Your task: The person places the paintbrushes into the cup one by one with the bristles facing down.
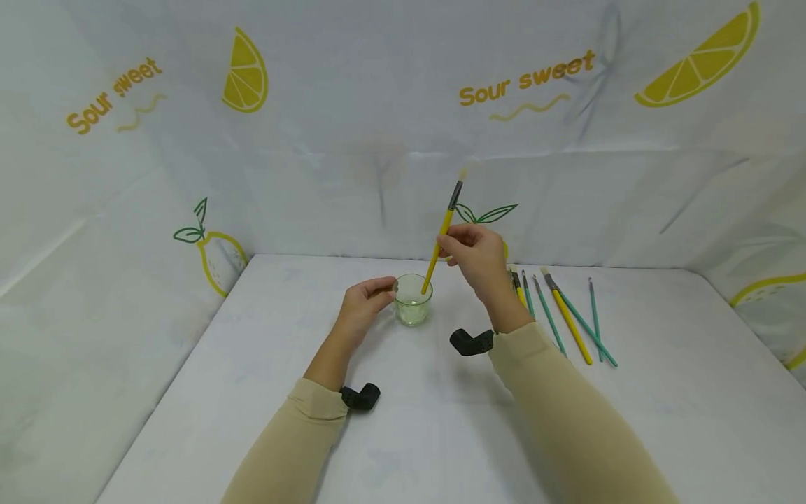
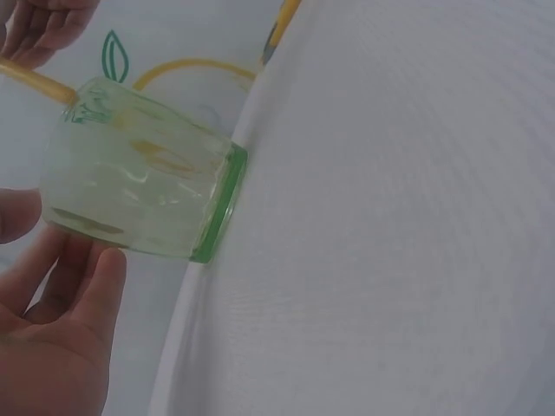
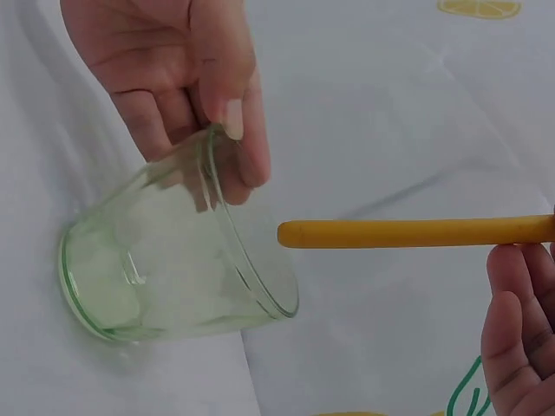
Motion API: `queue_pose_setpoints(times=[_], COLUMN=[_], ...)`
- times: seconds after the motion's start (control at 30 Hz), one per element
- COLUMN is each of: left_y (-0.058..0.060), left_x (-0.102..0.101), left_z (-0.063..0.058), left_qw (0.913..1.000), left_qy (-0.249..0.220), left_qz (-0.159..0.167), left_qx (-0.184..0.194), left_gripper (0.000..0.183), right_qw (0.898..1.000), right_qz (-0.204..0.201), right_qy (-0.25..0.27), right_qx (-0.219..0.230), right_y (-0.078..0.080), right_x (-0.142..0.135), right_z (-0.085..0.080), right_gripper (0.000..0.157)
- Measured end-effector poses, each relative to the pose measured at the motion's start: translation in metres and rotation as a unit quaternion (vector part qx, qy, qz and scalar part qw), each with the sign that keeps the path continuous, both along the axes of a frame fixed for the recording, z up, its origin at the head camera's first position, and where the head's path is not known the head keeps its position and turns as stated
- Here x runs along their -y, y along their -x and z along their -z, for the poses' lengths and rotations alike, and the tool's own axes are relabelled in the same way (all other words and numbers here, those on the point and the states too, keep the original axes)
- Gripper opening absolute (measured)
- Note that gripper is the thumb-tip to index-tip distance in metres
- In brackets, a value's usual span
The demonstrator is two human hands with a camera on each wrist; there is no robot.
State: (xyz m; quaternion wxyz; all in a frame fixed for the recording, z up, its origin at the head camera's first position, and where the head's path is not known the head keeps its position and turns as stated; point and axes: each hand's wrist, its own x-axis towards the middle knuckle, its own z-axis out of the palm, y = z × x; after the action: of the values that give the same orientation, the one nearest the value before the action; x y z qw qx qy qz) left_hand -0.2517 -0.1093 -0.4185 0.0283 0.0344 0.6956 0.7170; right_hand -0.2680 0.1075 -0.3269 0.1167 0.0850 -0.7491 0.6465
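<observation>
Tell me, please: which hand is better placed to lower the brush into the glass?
Probably the right hand: it pinches the yellow brush, its handle end pointing down at the mouth of the glass. The left hand is busy holding the glass near its rim.

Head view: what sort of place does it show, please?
Probably a makeshift tabletop recording space: a white table, lemon-printed sheeting behind it, and black wrist devices that look like small cameras.
</observation>
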Motion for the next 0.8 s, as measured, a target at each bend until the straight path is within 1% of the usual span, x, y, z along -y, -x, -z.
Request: queue_pose_setpoints(times=[0.13,0.33,0.5,0.63,0.8], left_y=[0.001,0.001,0.001,0.001,0.002], left_x=[0.000,-0.001,-0.003,-0.003,-0.003], left_z=[0.001,0.002,0.001,0.001,0.001], left_qw=[0.9999,0.9999,0.9998,0.9998,0.9998], left_qy=[0.006,0.012,0.013,0.012,0.010], left_qz=[-0.004,-0.007,-0.009,-0.010,-0.012], left_qx=[-0.008,-0.009,-0.010,-0.011,-0.014], left_gripper=[0.033,0.031,0.030,0.029,0.029], right_qw=[1.000,0.998,0.995,0.993,0.992], right_qz=[0.001,-0.005,0.002,0.004,-0.003], right_qy=[-0.014,-0.054,-0.075,-0.082,-0.084], right_qx=[0.007,0.043,0.065,0.080,0.093], right_y=[0.003,0.003,0.004,0.005,0.008], right_x=[0.009,0.016,0.019,0.021,0.024], right_z=[0.009,0.024,0.034,0.039,0.044], right_gripper=[0.025,0.025,0.023,0.023,0.025])
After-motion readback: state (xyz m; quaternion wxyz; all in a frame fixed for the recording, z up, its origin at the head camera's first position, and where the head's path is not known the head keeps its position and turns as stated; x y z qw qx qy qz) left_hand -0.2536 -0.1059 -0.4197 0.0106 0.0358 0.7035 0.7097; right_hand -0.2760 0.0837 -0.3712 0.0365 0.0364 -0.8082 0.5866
